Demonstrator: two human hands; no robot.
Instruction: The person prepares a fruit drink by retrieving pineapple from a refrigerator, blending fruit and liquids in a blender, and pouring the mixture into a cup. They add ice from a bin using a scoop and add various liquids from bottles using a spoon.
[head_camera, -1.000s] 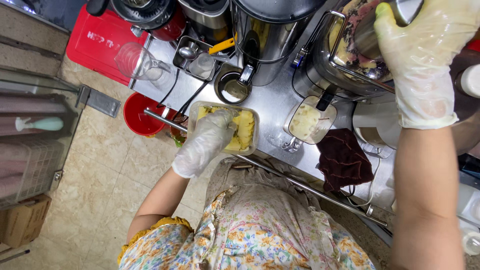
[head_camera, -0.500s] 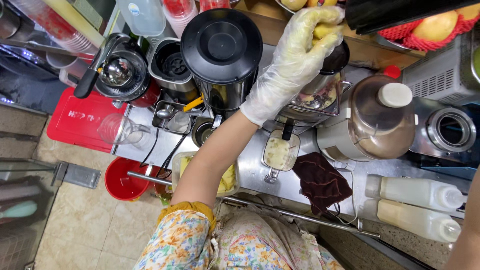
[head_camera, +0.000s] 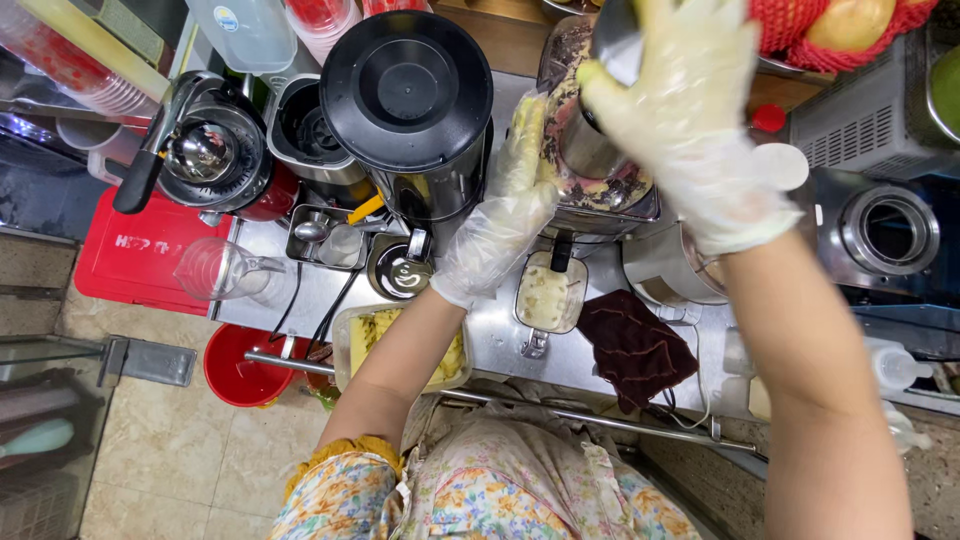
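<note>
Juicer (head_camera: 600, 190) work centres on the steel machine at twelve o'clock from the person, its open top smeared with yellow and purplish fruit pulp. The right hand (head_camera: 690, 110), in a thin clear glove, is clenched around a steel pusher (head_camera: 590, 140) standing in the feed opening; motion blur softens the fingers, but the wrap around the cylinder is plain. The left hand (head_camera: 505, 215), gloved too, rests flat against the juicer's near-left side at about eleven o'clock, fingers extended rather than gripping; whether it pins a yellow fruit piece against the rim I cannot tell.

Judging from the layout, feeding is well under way but not finished. A clear jug (head_camera: 548, 295) under the spout at six o'clock of the juicer holds pale, foamy juice, well filled but below the brim. The plastic tub of yellow fruit chunks (head_camera: 365, 340), at eight o'clock near the counter edge and partly hidden by the left forearm, still has fruit in it, so more remains to press.

Around these: a dark maroon cloth (head_camera: 635, 345) just right of the jug, a tall black-lidded steel urn (head_camera: 405, 95) at ten o'clock, a citrus press (head_camera: 205, 155) further left, a red bucket (head_camera: 235, 365) on the floor below the counter, and netted fruit (head_camera: 850, 25) at one o'clock.
</note>
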